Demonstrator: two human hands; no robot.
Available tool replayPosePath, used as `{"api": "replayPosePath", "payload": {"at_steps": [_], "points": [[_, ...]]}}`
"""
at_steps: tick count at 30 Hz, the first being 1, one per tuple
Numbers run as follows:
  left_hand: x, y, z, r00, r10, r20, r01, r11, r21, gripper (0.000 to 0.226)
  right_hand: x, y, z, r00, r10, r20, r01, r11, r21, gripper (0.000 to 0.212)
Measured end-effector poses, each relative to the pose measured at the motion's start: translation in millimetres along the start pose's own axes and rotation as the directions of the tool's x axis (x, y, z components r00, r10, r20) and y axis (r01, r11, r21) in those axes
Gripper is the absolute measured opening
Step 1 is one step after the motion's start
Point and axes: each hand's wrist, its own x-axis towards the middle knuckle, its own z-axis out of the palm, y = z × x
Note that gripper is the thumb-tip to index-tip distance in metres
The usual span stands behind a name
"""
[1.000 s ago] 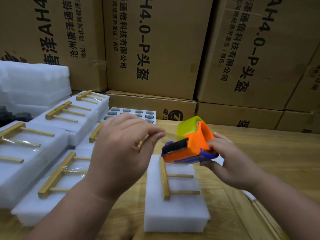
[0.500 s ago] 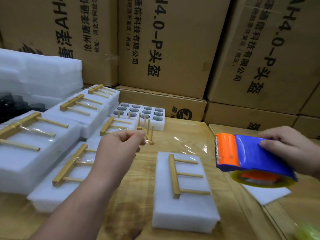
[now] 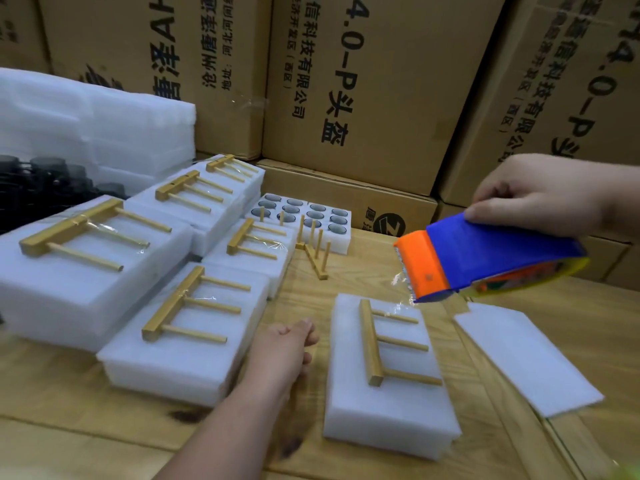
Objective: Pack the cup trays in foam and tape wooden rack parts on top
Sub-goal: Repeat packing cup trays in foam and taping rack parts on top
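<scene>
A white foam block (image 3: 388,414) lies on the wooden table in front of me with a wooden rack part (image 3: 371,344) flat on top. My right hand (image 3: 540,195) grips a blue and orange tape dispenser (image 3: 485,258) just above the block's far right corner. Clear tape (image 3: 398,308) glints from the dispenser's blade across the top peg. My left hand (image 3: 287,344) sits low beside the block's left side, fingers curled with thumb against forefinger on the tape's end; the strip there is barely visible.
Several taped foam packs (image 3: 183,344) with rack parts fill the left. An open foam cup tray (image 3: 341,242) and an upright rack (image 3: 317,252) stand behind. A loose foam sheet (image 3: 526,358) lies right. Foam stacks (image 3: 104,126), black items (image 3: 45,181) and cardboard boxes (image 3: 363,98) line the back.
My left hand dropped from above the table to the block's left side with the tape end. The dispenser moved right, then lowered toward the block's far right corner.
</scene>
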Motion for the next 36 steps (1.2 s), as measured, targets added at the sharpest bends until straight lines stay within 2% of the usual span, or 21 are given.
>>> {"api": "replayPosePath", "payload": {"at_steps": [2, 5, 9, 15, 20, 22, 24, 25, 27, 28, 31, 34, 36], "points": [[1.0, -4.0, 3.3, 1.0, 0.0, -0.01, 0.0, 1.0, 0.004, 0.019, 11.7, -18.7, -8.4, 1.0, 0.0, 0.022, 0.001, 0.999, -0.052, 0.058], [3.0, -6.9, 4.5, 1.0, 0.01, -0.016, -0.009, 0.998, 0.055, 0.025, 27.5, -39.9, -15.3, 1.0, -0.01, 0.025, 0.013, 0.994, -0.109, 0.046], [8.9, -8.0, 4.5, 0.999, 0.03, -0.017, -0.025, 0.976, 0.215, 0.036, 42.7, -58.6, -19.8, 0.996, 0.018, 0.084, -0.007, 0.991, -0.136, 0.04], [14.0, -10.3, 7.5, 0.997, 0.077, 0.023, -0.079, 0.875, 0.478, 0.047, 50.1, -65.6, -15.9, 0.992, 0.051, 0.119, -0.034, 0.989, -0.145, 0.036], [9.6, -17.2, 12.9, 0.976, 0.217, 0.016, -0.169, 0.711, 0.683, 0.043, 49.1, -60.4, -8.2, 0.989, 0.069, 0.131, -0.049, 0.987, -0.152, 0.038], [8.6, -19.7, 15.8, 0.97, 0.243, 0.025, -0.188, 0.68, 0.708, 0.037, 48.0, -57.7, -6.3, 0.987, 0.077, 0.14, -0.057, 0.988, -0.141, 0.038], [7.2, -18.6, 16.1, 0.967, 0.255, 0.026, -0.197, 0.676, 0.71, 0.021, 46.3, -54.3, -4.5, 0.986, 0.081, 0.143, -0.064, 0.991, -0.119, 0.038], [6.9, -17.6, 15.1, 0.968, 0.25, 0.013, -0.184, 0.676, 0.713, 0.026, 45.5, -52.3, -3.3, 0.987, 0.08, 0.139, -0.065, 0.992, -0.109, 0.038], [8.4, -18.1, 11.8, 0.971, 0.239, 0.018, -0.175, 0.655, 0.736, 0.056, 44.2, -47.7, -0.5, 0.991, 0.073, 0.116, -0.062, 0.993, -0.101, 0.038], [8.7, -18.5, 10.7, 0.972, 0.235, 0.022, -0.172, 0.64, 0.749, 0.059, 43.7, -45.3, 1.2, 0.992, 0.075, 0.106, -0.064, 0.993, -0.096, 0.038], [7.5, -16.8, 8.9, 0.978, 0.201, 0.045, -0.162, 0.615, 0.772, 0.047, 41.3, -37.1, 6.8, 0.989, 0.096, 0.11, -0.089, 0.994, -0.063, 0.036], [8.1, -11.5, 6.7, 0.982, 0.184, 0.04, -0.153, 0.654, 0.741, 0.039, 36.8, -24.5, 15.7, 0.985, 0.125, 0.118, -0.121, 0.992, -0.039, 0.035], [6.2, -7.2, 6.5, 0.973, 0.223, 0.052, -0.19, 0.661, 0.726, 0.033, 32.3, -13.9, 23.1, 0.98, 0.152, 0.132, -0.152, 0.988, -0.01, 0.034]]}}
